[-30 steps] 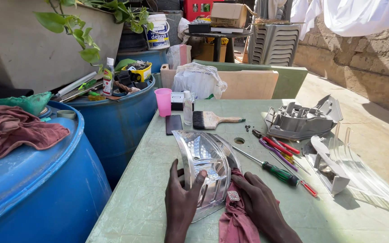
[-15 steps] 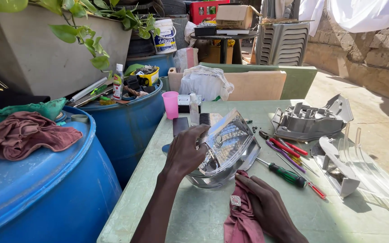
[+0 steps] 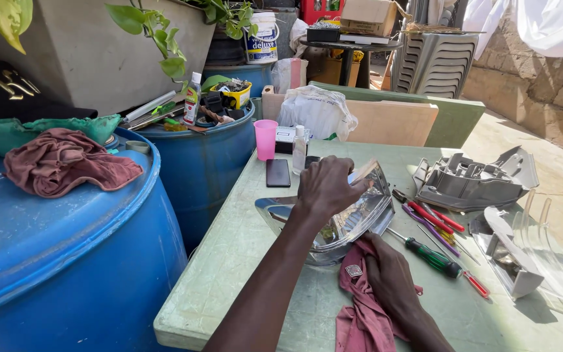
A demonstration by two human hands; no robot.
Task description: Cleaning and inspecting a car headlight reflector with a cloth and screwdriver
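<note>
The left hand (image 3: 326, 189) is closed over the top edge of a shiny chrome reflector (image 3: 333, 221), gripping it and holding it tilted near the middle of the green desk (image 3: 229, 261). The right hand (image 3: 389, 277) presses a dark red rag (image 3: 360, 313) against the reflector's lower right side, fingers curled around the cloth, near the desk's front edge. Just right of the reflector lie a green-handled screwdriver (image 3: 434, 257) and red-handled tools (image 3: 434, 217). A grey plastic housing (image 3: 470, 182) sits toward the right edge, with a clear lens cover (image 3: 548, 261) beside it. A black phone (image 3: 278, 173) and pink cup (image 3: 266, 139) stand near the far left edge, beside a blue barrel (image 3: 66, 261).
</note>
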